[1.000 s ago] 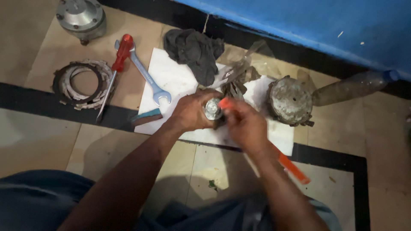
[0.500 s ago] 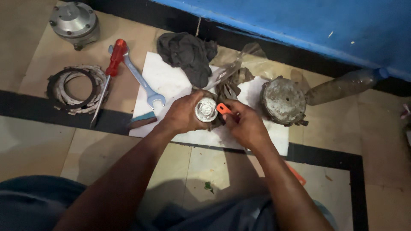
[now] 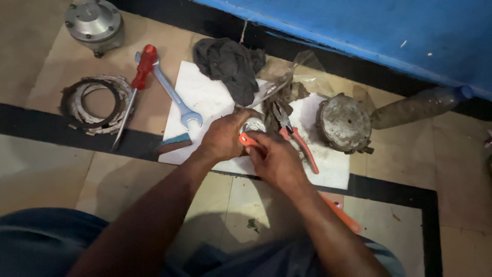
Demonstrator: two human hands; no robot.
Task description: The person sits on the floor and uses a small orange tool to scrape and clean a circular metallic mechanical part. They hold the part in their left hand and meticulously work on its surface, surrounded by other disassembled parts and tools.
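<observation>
My left hand [image 3: 224,137] wraps around a small round metal part [image 3: 252,124] held over a white sheet [image 3: 204,100] on the floor. My right hand [image 3: 274,160] grips a thin orange-handled tool [image 3: 247,139] and presses its tip against that part. Most of the part is hidden by my fingers. Red-handled pliers [image 3: 294,134] lie on the sheet just right of my hands.
A dirty round housing [image 3: 344,123] sits at the sheet's right. A dark rag [image 3: 229,65], a spanner [image 3: 173,96], a red-handled screwdriver [image 3: 137,84], stacked clutch rings [image 3: 94,104], a grey metal cover [image 3: 95,23], a plastic bottle [image 3: 417,106] and a blue wall [image 3: 369,25] surround them.
My hands have stayed together on the round part, and the part is more covered by my fingers. The view has shifted slightly; the pliers now show beside my hands.
</observation>
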